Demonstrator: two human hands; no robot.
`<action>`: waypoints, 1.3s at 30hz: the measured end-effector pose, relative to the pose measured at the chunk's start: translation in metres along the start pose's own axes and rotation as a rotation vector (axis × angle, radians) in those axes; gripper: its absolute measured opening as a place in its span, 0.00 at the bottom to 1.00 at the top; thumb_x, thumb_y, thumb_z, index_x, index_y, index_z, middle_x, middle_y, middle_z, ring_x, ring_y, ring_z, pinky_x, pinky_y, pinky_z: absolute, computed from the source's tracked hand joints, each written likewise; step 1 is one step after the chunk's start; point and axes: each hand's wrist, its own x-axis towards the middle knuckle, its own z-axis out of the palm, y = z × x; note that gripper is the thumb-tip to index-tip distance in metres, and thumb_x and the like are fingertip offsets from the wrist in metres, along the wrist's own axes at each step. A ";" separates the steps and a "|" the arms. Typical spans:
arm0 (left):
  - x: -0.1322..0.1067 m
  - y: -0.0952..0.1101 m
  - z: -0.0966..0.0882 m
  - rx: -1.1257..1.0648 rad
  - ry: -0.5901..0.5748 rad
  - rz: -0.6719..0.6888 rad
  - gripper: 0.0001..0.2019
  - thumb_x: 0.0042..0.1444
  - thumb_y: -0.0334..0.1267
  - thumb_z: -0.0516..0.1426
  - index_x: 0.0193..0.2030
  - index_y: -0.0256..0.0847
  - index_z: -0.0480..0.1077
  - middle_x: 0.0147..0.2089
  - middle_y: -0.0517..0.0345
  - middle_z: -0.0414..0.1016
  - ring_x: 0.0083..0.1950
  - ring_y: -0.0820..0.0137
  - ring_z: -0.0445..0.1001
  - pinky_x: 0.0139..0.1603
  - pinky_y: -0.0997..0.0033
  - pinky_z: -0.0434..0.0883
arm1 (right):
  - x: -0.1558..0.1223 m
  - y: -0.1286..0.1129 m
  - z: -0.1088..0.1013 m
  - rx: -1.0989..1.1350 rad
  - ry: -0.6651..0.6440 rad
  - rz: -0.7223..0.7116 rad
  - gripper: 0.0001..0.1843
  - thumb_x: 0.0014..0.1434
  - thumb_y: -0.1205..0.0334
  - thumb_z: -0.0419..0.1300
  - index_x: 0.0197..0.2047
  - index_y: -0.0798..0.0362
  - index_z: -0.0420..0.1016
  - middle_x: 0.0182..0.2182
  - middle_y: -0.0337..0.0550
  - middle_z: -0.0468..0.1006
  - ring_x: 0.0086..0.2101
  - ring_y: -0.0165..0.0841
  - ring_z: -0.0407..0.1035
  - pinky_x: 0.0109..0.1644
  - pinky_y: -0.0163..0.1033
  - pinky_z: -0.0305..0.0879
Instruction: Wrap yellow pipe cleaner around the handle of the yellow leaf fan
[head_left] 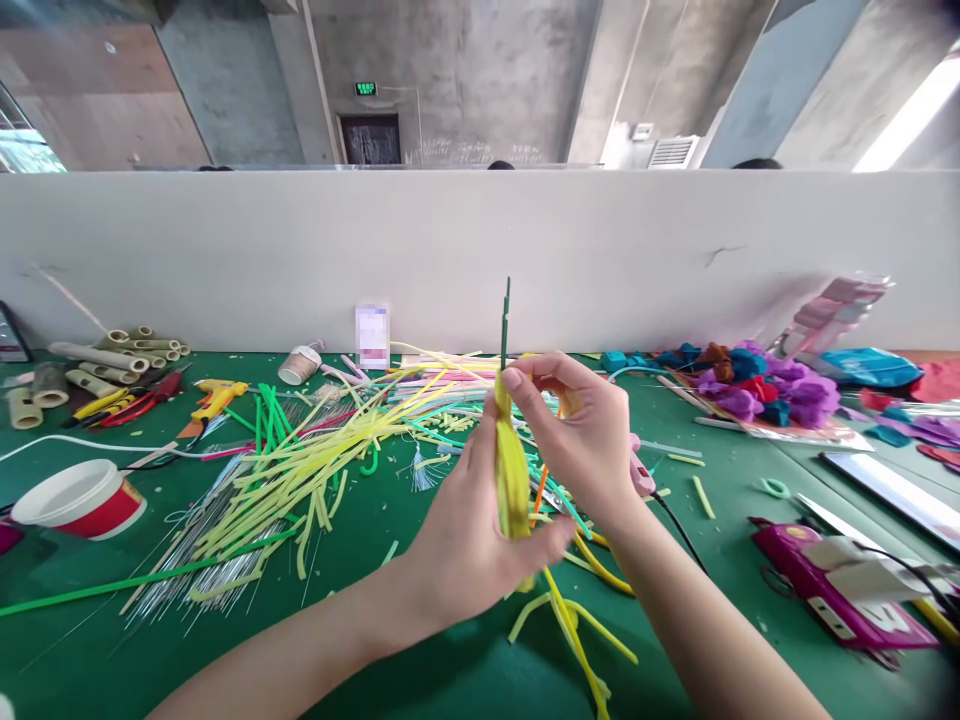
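Upright in front of me is a yellow bundle of soft strips (513,480), with thin dark green stems (505,325) sticking out of its top. My left hand (469,530) is closed around the bundle from the left, its thumb reaching across the lower part. At the top, my right hand (577,430) pinches the bundle between thumb and fingers, where the green stems come out. Long yellow fuzzy strips (562,630) hang or lie below the hands; whether they join the bundle is hidden. Scissors (553,498) lie partly hidden behind the hands.
At left are a pile of yellow-green fuzzy stems (300,470), a yellow glue gun (214,402), a paper cup (82,500) and bamboo tubes (120,360). At right are a magenta power strip (840,590) and purple flowers (806,390). A white partition (450,240) closes off the back.
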 end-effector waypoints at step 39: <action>0.023 -0.012 -0.051 0.189 0.056 -0.114 0.19 0.66 0.53 0.51 0.49 0.41 0.74 0.54 0.46 0.77 0.57 0.57 0.74 0.58 0.54 0.70 | 0.011 0.008 -0.010 -0.093 -0.407 -0.017 0.07 0.61 0.60 0.62 0.32 0.52 0.74 0.30 0.39 0.79 0.34 0.34 0.71 0.41 0.39 0.65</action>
